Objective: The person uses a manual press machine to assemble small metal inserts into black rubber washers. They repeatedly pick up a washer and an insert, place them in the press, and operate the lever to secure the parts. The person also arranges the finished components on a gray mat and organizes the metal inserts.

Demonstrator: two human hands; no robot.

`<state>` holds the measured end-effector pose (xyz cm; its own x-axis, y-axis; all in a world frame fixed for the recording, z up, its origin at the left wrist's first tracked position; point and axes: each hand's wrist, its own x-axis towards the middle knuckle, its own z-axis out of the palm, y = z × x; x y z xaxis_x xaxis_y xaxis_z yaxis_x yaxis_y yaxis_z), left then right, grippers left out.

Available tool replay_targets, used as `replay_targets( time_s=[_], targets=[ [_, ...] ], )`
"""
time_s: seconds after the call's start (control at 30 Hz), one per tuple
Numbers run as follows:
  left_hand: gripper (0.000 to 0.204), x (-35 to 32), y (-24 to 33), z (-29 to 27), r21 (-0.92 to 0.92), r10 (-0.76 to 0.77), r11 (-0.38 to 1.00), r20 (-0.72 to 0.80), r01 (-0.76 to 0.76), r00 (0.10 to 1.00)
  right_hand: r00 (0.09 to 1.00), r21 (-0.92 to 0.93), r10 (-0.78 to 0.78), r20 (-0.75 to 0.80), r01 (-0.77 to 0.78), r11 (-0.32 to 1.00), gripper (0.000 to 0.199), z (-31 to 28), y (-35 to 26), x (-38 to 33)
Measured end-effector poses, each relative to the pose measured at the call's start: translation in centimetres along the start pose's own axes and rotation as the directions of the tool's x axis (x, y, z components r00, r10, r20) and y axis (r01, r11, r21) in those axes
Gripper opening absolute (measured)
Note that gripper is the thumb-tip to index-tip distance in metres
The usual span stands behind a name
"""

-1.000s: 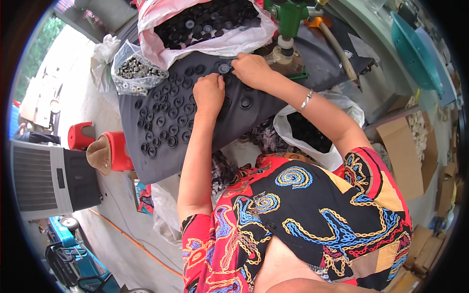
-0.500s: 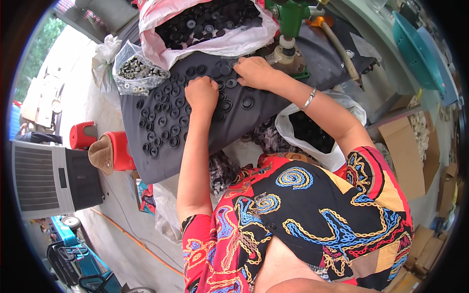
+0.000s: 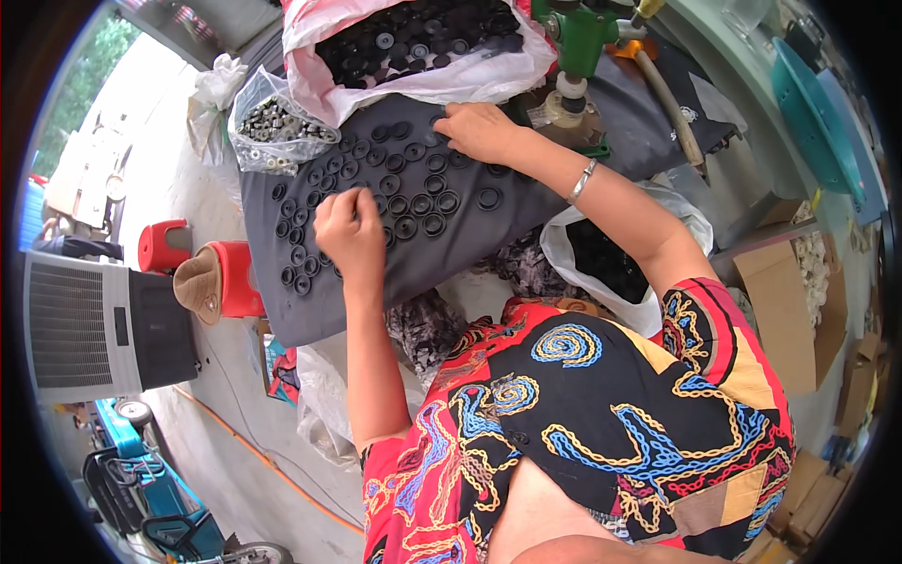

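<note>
Several black rubber rings (image 3: 413,202) lie in rows on a dark grey cloth (image 3: 526,221) spread over the bench. My left hand (image 3: 349,226) hovers over the left rows with its fingers curled in tight; whatever is inside them is hidden. My right hand (image 3: 479,132) lies flat at the far end of the rows, with its fingertips on rings near the top edge. A silver bangle (image 3: 583,180) sits on that wrist.
A pink-white bag (image 3: 442,80) full of black rings lies behind the cloth, and a clear bag of small metal parts (image 3: 272,127) is at its left. A green machine (image 3: 583,38), a white bag of black parts (image 3: 611,258), red stools (image 3: 164,246), a fan heater (image 3: 89,324) and cardboard boxes (image 3: 785,301) are around.
My left hand has drawn back toward me and to the left, closing into a curl. My right hand has stayed at the far end of the rows.
</note>
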<state>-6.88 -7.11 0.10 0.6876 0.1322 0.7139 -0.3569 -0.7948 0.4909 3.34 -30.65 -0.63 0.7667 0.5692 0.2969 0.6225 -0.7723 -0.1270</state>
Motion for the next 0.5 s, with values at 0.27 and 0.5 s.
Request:
replay_targets(
  time_s=[0.27,0.5],
  targets=[
    [0.009,-2.8,-7.3,-8.6,0.166,-0.153,0.964,-0.297,0.209,0.942,0.998,0.172,0.067,-0.023,-0.062,0.983,0.025,-0.3,0.2,1.4],
    [0.012,-4.8,-13.3,-9.4,0.297,-0.261,0.888,-0.301,0.351,0.917,0.992,0.31,0.125,0.03,-0.128,0.942,0.027,2.2,1.9,7.0]
  ],
)
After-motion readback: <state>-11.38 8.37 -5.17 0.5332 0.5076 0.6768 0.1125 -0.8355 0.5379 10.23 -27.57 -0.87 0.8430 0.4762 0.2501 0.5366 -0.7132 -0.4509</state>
